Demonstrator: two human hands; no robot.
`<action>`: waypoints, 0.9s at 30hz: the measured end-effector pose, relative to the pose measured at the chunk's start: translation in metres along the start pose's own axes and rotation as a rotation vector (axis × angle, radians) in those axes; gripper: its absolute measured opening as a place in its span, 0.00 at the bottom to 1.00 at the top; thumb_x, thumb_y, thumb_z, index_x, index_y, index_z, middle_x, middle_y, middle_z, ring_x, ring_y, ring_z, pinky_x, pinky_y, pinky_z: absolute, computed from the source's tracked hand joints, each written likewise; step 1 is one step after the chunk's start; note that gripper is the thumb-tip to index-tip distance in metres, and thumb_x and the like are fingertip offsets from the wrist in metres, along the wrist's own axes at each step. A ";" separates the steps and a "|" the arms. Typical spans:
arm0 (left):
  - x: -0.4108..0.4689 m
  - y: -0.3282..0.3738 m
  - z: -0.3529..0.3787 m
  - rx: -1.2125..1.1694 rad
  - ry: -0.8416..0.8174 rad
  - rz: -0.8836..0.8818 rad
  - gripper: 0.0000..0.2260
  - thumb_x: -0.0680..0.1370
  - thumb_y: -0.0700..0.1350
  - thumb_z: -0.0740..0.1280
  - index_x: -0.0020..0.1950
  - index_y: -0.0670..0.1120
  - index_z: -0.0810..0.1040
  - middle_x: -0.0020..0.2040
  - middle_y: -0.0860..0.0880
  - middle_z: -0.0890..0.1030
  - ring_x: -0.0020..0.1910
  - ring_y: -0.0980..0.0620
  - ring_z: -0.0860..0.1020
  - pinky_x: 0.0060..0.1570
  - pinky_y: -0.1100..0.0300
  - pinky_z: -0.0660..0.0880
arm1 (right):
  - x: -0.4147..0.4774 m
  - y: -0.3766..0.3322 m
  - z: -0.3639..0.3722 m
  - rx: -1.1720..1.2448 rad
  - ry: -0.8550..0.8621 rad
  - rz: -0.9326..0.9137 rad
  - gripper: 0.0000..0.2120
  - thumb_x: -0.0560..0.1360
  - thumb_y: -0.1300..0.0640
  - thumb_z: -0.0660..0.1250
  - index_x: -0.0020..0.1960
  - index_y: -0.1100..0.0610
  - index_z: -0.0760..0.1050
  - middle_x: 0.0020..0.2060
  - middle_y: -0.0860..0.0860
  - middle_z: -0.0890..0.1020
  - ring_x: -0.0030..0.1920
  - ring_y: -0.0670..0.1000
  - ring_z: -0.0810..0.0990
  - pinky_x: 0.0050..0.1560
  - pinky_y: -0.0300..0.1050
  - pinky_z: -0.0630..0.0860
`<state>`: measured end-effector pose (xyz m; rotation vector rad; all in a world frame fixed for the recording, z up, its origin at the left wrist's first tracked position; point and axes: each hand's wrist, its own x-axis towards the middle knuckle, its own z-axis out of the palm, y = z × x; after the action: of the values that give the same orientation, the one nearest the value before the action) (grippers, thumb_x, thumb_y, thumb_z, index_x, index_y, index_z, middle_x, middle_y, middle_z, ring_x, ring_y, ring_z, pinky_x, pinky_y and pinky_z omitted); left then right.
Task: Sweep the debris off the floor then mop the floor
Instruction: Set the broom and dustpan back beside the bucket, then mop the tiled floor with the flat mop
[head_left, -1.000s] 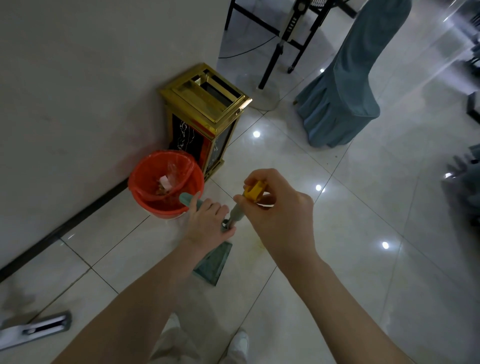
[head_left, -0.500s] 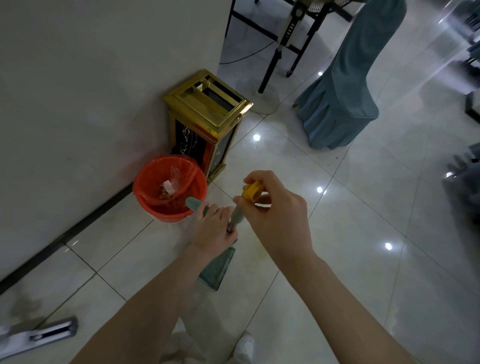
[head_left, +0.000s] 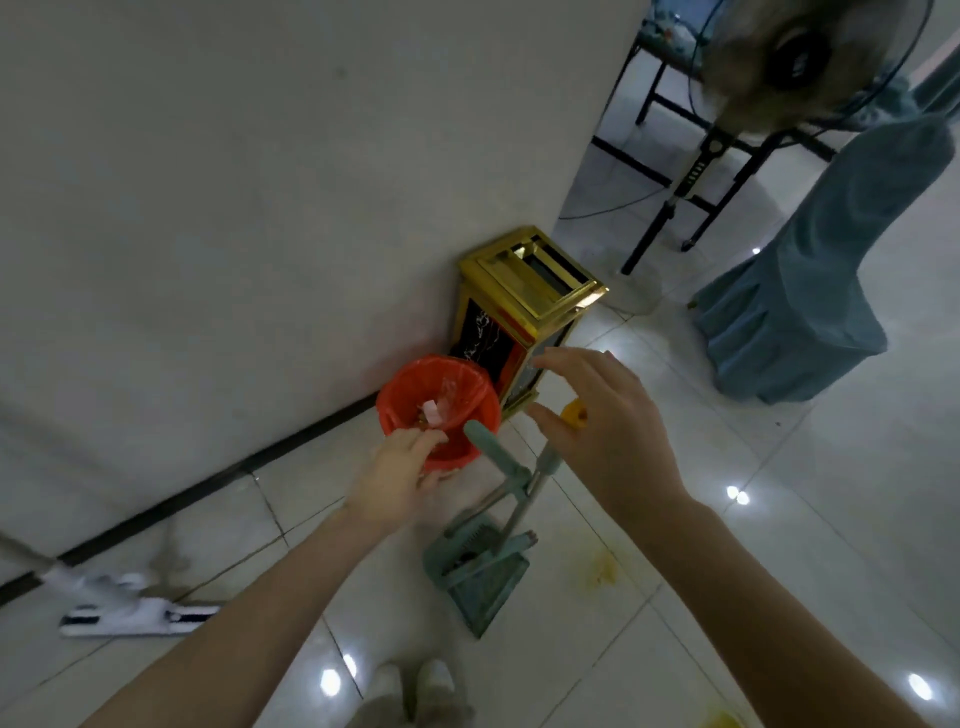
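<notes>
Sweeping is judged finished: debris (head_left: 431, 414) lies in the red bin (head_left: 402, 385), and the broom (head_left: 540, 473) and dustpan (head_left: 480, 587) stand unheld between the hands. The right hand (head_left: 608, 431) is spread, holding nothing, just beside the yellow broom cap (head_left: 573, 414). The left hand (head_left: 397, 480) rests at the bin rim; a grip cannot be confirmed. The mop (head_left: 135, 616) lies untouched, well left of the left hand; a yellow stain (head_left: 600, 571) below the right hand indicates that mopping is outstanding.

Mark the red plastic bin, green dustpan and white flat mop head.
red plastic bin (head_left: 385, 408): head view, left rim.
green plastic dustpan (head_left: 478, 597): head view, pan tray.
white flat mop head (head_left: 124, 621): head view, middle of pad.
</notes>
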<state>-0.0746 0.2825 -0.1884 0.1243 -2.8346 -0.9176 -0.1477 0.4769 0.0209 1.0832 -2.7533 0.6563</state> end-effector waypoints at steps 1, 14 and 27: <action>-0.009 -0.004 -0.015 -0.008 0.026 -0.063 0.17 0.74 0.43 0.69 0.62 0.47 0.75 0.54 0.47 0.80 0.54 0.45 0.78 0.53 0.50 0.75 | 0.005 -0.004 0.001 0.024 -0.009 -0.046 0.20 0.74 0.43 0.62 0.62 0.52 0.75 0.58 0.49 0.79 0.55 0.51 0.79 0.59 0.54 0.77; -0.166 -0.056 -0.194 0.045 0.567 -0.736 0.11 0.76 0.43 0.67 0.58 0.48 0.76 0.44 0.53 0.80 0.41 0.53 0.75 0.42 0.58 0.74 | 0.110 -0.179 0.076 0.257 -0.264 -0.739 0.14 0.71 0.56 0.72 0.56 0.57 0.80 0.52 0.53 0.83 0.54 0.55 0.81 0.57 0.44 0.72; -0.237 -0.180 -0.295 -0.100 0.942 -0.995 0.17 0.73 0.46 0.70 0.61 0.49 0.73 0.50 0.51 0.79 0.48 0.53 0.76 0.43 0.63 0.67 | 0.190 -0.444 0.188 -0.100 -0.396 -1.420 0.19 0.66 0.55 0.75 0.57 0.56 0.79 0.50 0.54 0.82 0.50 0.59 0.80 0.54 0.52 0.76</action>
<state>0.2161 -0.0026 -0.0882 1.5575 -1.7350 -0.7820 0.0199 -0.0120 0.0567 2.7298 -1.4137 0.0565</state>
